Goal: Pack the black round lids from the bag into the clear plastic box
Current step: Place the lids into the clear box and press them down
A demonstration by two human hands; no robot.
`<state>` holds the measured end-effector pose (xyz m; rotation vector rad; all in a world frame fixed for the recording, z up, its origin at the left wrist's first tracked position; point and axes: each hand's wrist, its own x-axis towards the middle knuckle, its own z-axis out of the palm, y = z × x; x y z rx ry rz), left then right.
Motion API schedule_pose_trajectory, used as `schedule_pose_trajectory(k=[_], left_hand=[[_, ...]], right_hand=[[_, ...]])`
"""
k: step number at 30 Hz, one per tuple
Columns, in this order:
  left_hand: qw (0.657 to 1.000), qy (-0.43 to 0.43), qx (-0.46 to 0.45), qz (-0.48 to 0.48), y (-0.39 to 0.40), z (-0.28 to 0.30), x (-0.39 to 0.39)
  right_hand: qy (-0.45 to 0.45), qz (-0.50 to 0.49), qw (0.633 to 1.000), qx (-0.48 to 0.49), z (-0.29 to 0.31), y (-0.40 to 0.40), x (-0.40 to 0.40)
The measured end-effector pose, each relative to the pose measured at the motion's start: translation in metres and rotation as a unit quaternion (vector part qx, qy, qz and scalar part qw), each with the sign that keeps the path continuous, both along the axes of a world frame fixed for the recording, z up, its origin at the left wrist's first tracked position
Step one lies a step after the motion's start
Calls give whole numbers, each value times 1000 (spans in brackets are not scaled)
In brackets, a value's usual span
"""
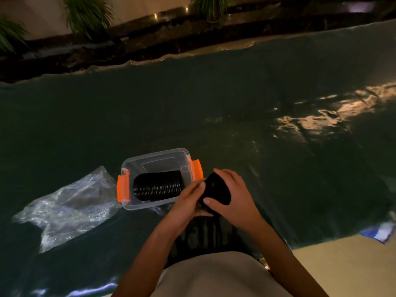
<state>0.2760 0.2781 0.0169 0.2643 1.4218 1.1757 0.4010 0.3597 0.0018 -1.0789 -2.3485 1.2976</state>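
Note:
A clear plastic box (158, 156) with orange latches sits on the dark sheet in front of me. A row of black round lids (157, 185) lies on edge inside it, along the near side. Just right of the box, both hands hold a stack of black lids (216, 189). My right hand (233, 196) wraps over the stack from the right and top. My left hand (188, 200) supports it from the left and underneath. Under my forearms lies a bag (203, 234) with dark contents, mostly hidden.
An empty crumpled clear plastic bag (66, 206) lies left of the box. The dark shiny sheet (214, 103) covers the whole surface. A bare tan floor (342, 264) shows at the lower right. Plants and a dark ledge run along the far edge.

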Motion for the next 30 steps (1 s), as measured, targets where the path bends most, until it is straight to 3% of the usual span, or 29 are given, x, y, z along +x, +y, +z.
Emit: schedule_pose_trajectory(k=[7, 16, 21, 28, 30], left_hand=[[975, 214, 49, 25, 4, -4, 2], [982, 154, 20, 105, -10, 1, -7], [983, 153, -31, 93, -31, 3, -36], [988, 124, -19, 88, -38, 6, -92], [977, 195, -29, 79, -34, -9, -113]], right_hand=[[-33, 40, 999, 2, -2, 0, -6], [7, 54, 993, 101, -2, -29, -29], [-75, 149, 977, 136, -7, -55, -45], [0, -12, 999, 33, 7, -56, -95], [-9, -48, 998, 35, 7, -45, -115]])
